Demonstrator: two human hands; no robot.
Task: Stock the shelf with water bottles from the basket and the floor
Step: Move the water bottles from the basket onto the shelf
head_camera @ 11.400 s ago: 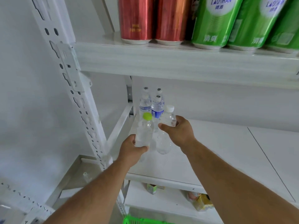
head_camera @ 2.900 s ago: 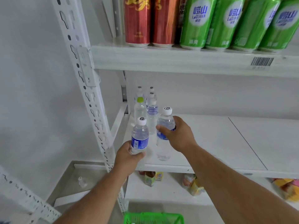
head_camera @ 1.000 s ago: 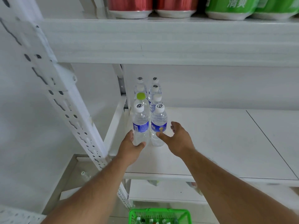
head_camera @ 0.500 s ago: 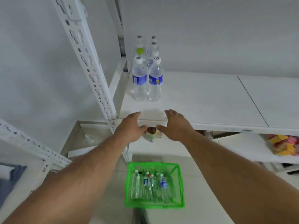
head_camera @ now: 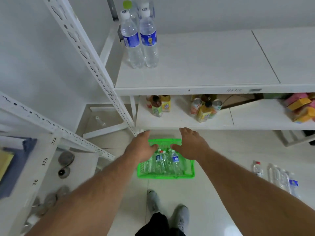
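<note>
Below — basket bottles (head_camera: 175,161) lengthwise, caps shelfward

Shelf (head_camera: 204,65): white, at 12 o'clock; clear upright bottles stood in two rows at its left end, front pair (head_camera: 139,38) blue-labelled.
Basket (head_camera: 166,175): green, on the floor at centre, filled with lying bottles (head_camera: 175,161).
Floor bottles (head_camera: 279,178): clear, lain at 4 o'clock.

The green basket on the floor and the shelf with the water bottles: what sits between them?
In the head view, between the green basket and the bottle shelf lies a lower shelf holding juice bottles and cans.
</note>
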